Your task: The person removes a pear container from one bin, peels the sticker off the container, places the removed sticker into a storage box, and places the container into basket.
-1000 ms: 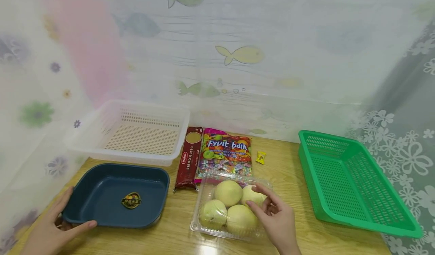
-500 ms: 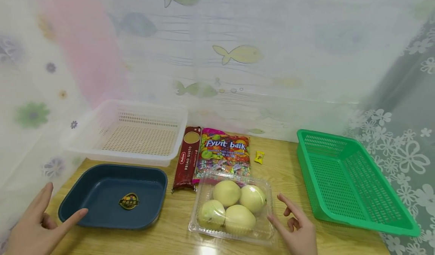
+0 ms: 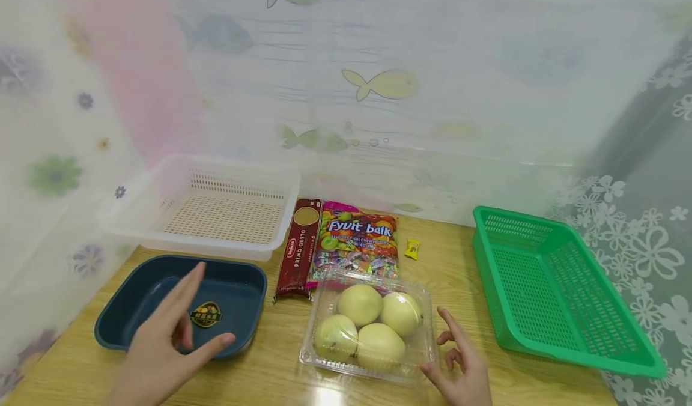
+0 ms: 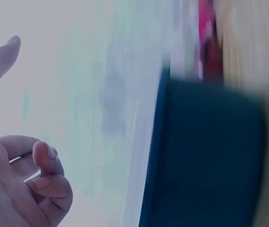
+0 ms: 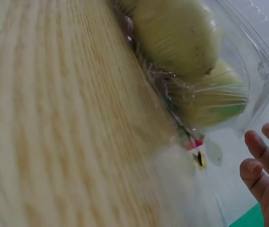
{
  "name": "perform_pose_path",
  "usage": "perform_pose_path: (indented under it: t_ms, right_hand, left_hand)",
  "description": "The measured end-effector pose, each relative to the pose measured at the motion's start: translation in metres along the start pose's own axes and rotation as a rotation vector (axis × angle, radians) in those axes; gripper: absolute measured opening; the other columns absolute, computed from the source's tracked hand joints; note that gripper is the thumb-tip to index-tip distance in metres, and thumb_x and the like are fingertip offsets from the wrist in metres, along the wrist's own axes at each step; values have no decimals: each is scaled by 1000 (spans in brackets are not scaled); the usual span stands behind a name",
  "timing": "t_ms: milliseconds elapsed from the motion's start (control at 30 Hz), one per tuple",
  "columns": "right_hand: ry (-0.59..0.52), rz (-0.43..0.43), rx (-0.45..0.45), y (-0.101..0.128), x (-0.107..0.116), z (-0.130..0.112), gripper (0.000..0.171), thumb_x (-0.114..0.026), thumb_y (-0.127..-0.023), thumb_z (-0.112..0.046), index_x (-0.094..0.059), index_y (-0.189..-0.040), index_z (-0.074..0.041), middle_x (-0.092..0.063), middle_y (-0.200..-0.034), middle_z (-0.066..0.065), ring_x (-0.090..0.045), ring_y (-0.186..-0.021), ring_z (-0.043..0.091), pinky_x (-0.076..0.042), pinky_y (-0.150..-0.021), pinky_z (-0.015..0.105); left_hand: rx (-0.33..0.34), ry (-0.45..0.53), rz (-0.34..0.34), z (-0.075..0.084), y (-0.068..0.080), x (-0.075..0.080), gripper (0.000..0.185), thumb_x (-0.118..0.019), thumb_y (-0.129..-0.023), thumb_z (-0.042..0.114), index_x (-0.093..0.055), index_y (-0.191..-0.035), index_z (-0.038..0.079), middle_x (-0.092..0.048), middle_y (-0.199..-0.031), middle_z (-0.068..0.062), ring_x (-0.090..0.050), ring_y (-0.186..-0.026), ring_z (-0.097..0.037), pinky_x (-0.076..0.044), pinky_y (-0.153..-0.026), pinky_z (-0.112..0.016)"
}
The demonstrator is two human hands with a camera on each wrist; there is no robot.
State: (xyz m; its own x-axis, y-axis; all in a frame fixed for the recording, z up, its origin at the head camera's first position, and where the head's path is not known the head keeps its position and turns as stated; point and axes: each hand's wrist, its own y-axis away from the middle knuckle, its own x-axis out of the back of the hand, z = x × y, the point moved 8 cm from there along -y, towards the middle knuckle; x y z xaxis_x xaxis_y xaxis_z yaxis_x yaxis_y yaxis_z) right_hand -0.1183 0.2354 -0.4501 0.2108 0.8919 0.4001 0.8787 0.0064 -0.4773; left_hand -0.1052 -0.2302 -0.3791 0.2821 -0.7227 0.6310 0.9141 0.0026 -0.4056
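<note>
In the head view, a clear plastic box (image 3: 310,358) of several round, pale-yellow fruits (image 3: 378,346) sits at the table's front middle. My right hand (image 3: 465,361) is just right of it, thumb and forefinger spread, holding nothing. The right wrist view shows the fruits (image 5: 177,40) close up beside those fingers. My left hand (image 3: 162,340) hovers over the front of a dark blue tray (image 3: 127,292), thumb and forefinger apart, the other fingers bent, nothing held. A black-and-gold label (image 3: 206,314) shows inside the tray. The left wrist view has the tray (image 4: 205,156) blurred.
Behind the tray stands a white perforated basket (image 3: 232,247). A spaghetti packet (image 3: 299,256) and a bag of chewy candy (image 3: 358,241) lie behind the box. One yellow wrapped candy (image 3: 412,249) is right of them. A green basket (image 3: 540,292) stands at the right.
My left hand has left the tray's left edge and moved right, over its front. My right hand has moved from above the fruits to the box's right side. Tray and box look unmoved.
</note>
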Motion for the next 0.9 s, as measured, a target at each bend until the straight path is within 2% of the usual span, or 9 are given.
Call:
perform_pose_path:
  t_ms: [100,200,300,400,467,567,667,800,900]
  right_hand:
    - [12,-8,12,-1,0,1,106,-92,-67,7,-43,-161,0,-55,-151,-15,-54,-90,6,-39,-48,27]
    - [23,-27,-7,-2,0,4,113,-94,-65,4,-39,-164,-3,-48,-156,-22,-55,-92,2,-41,-48,25]
    - [46,-52,-16,-2,-1,7,119,-97,-64,1,-36,-166,-5,-51,-151,-17,-55,-92,2,-43,-50,24]
    - [56,-67,-61,0,-4,12,122,-98,-63,-2,-35,-167,-10,-59,-140,-1,-57,-88,4,-46,-51,24]
    - [49,-83,-121,3,-7,15,123,-98,-64,-3,-33,-168,-14,-62,-134,10,-60,-82,5,-48,-51,25]
    - [31,-112,-218,8,-12,20,124,-98,-67,-5,-29,-170,-20,-58,-143,25,-63,-78,6,-50,-52,26]
    - [13,-131,-278,11,-15,22,125,-97,-69,-4,-27,-171,-21,-50,-153,30,-67,-78,7,-51,-54,26]
    - [-23,-144,-336,12,-18,23,122,-95,-71,-2,-26,-171,-16,-69,-123,25,-71,-69,9,-54,-56,27]
    - [-55,-168,-352,12,-20,23,119,-94,-74,-1,-25,-170,-10,-75,-105,19,-75,-74,12,-59,-63,28]
  left_hand:
    - [-73,98,-73,26,-5,-31,116,-97,-78,25,-28,-170,31,-46,-159,5,-41,-60,-2,-37,-50,-20]
    - [-81,190,-150,44,-9,-61,112,-96,-80,30,-28,-170,32,-43,-165,-6,-42,-60,-1,-39,-50,-20]
    - [-13,239,-253,53,-14,-93,112,-94,-82,41,-24,-170,38,-35,-171,-9,-43,-57,-2,-41,-49,-21]
    - [78,280,-368,55,-17,-123,114,-92,-81,50,-21,-169,41,-30,-173,-8,-45,-56,-4,-42,-49,-22]
    - [119,342,-423,53,-17,-139,113,-92,-81,48,-23,-170,36,-29,-174,-9,-47,-56,-5,-43,-49,-23]
    - [156,423,-465,48,-14,-156,112,-93,-81,43,-27,-170,27,-28,-174,-13,-47,-56,-6,-42,-47,-24]
    - [169,423,-476,43,-11,-167,114,-94,-80,44,-26,-171,27,-25,-175,-11,-42,-52,-3,-39,-45,-23]
    - [186,410,-470,40,-9,-173,119,-94,-79,49,-21,-171,32,-21,-177,-8,-34,-49,-2,-36,-45,-22]
    - [191,417,-460,39,-8,-173,121,-95,-78,49,-20,-171,34,-19,-177,-9,-33,-47,-3,-38,-45,-24]
